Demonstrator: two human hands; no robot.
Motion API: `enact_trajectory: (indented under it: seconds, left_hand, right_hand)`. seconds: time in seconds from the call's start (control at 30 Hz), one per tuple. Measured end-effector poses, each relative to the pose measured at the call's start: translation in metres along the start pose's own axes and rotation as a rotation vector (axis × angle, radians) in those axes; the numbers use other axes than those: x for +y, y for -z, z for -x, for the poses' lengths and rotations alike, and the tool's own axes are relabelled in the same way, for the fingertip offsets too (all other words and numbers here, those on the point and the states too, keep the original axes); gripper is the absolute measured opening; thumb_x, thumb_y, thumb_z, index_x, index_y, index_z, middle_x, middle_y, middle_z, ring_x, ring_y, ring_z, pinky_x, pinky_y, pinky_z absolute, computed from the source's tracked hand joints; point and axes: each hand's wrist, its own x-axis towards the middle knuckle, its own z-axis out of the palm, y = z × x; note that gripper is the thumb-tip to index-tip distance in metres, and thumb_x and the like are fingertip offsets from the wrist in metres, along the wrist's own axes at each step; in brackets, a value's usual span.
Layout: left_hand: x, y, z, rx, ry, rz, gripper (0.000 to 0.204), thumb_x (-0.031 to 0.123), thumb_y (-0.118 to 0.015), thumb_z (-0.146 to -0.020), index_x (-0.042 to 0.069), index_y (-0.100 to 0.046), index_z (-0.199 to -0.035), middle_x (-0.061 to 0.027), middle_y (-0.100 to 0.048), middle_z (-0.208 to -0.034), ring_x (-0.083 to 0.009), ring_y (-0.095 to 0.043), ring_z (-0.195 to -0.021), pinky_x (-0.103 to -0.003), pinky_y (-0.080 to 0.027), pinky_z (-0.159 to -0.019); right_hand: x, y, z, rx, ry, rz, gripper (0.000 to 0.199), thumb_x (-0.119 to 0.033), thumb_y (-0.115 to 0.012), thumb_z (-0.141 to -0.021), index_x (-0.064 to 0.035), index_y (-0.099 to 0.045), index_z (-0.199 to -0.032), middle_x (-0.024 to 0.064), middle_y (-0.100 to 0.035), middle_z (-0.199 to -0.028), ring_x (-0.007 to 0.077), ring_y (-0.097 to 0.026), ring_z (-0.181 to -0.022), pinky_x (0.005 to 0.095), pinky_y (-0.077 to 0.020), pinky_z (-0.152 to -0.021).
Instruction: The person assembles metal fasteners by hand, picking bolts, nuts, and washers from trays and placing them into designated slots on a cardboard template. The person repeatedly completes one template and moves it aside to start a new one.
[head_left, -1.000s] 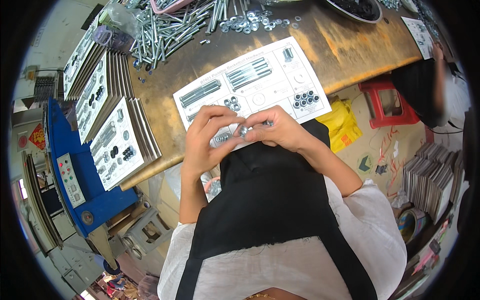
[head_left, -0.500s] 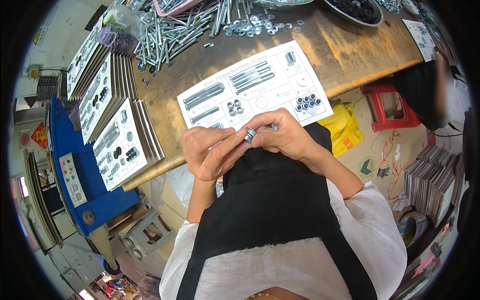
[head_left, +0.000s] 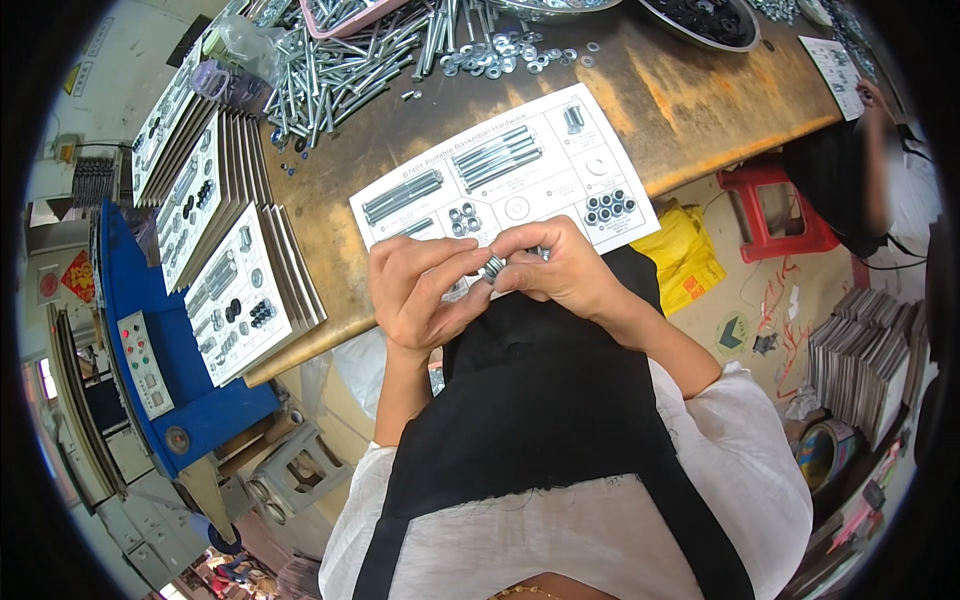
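Head view, looking down at wooden workbench [head_left: 700, 110]. Left hand [head_left: 415, 290] and right hand [head_left: 560, 268] meet at bench's near edge, fingertips pinched together on a small stack of metal washers [head_left: 494, 266]; both hands' fingers curled tight, thumb + forefinger closed on the stack, no gap visible between pads and metal. Stack sits between the two hands, just above near edge of white hardware card [head_left: 505, 185], which lies flat on bench w/ long bolts, nuts and washers laid in printed outlines. Behind card: loose heap of long bolts [head_left: 350, 70] and scattered washers [head_left: 500, 60]; dark bowl of black parts [head_left: 705, 20] at far right of bench. Left of hands: fanned stacks of filled cards [head_left: 225, 260], leaning edge-on. Blue machine w/ button panel [head_left: 150, 350] beside them. Right, off bench: red stool [head_left: 775, 205], yellow bag [head_left: 685, 255], another person's dark sleeve [head_left: 840, 180]. Person wears black apron [head_left: 540, 400] over white shirt.
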Motion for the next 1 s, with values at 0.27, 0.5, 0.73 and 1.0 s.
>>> enact_trajectory:
  seconds: [0.27,0.5,0.73,1.0]
  left_hand:
    - [-0.019,-0.007,0.015,0.048,0.382,0.549,0.034,0.008,-0.078,-0.065,0.000,-0.070,-0.097,-0.0097,-0.067,-0.092,-0.0226,-0.060,-0.087,-0.032,-0.045,-0.078]
    - [-0.042,0.012,0.038,-0.546,0.380,-0.004,0.024,0.015,-0.077,-0.072,0.012,-0.071,-0.094,-0.0014,-0.066,-0.095,-0.0223,-0.057,-0.092,-0.036,-0.038,-0.086]
    - [-0.029,-0.003,0.061,-0.624,0.285,-0.279,0.023,0.015,-0.074,-0.072,0.010,-0.068,-0.094,-0.0033,-0.062,-0.088,-0.0231,-0.055,-0.090,-0.036,-0.039,-0.082]
    - [-0.024,-0.006,0.061,-0.658,0.328,-0.286,0.027,0.016,-0.074,-0.072,0.007,-0.067,-0.097,-0.0054,-0.061,-0.088,-0.0246,-0.054,-0.090,-0.037,-0.039,-0.082]
  right_hand:
    - [0.003,0.003,-0.005,-0.008,-0.051,-0.172,0.021,-0.009,-0.068,-0.090,0.0025,-0.068,-0.108,0.0003,-0.062,-0.076,-0.0004,-0.038,-0.051,0.0173,-0.0271,-0.044]
    - [0.008,0.021,-0.007,-0.040,0.034,-0.309,0.040,-0.026,-0.067,-0.092,0.0050,-0.062,-0.116,-0.0073,-0.046,-0.066,-0.0005,-0.025,-0.048,0.0181,-0.0192,-0.041]
    - [0.014,0.024,-0.014,-0.038,-0.011,-0.399,0.033,-0.021,-0.064,-0.095,0.0031,-0.062,-0.117,-0.0079,-0.049,-0.065,-0.0022,-0.026,-0.046,0.0157,-0.0196,-0.040]
    - [0.017,0.027,-0.015,0.048,-0.044,-0.428,0.032,-0.025,-0.061,-0.097,0.0020,-0.059,-0.113,-0.0100,-0.035,-0.064,-0.0013,-0.023,-0.047,0.0162,-0.0176,-0.041]
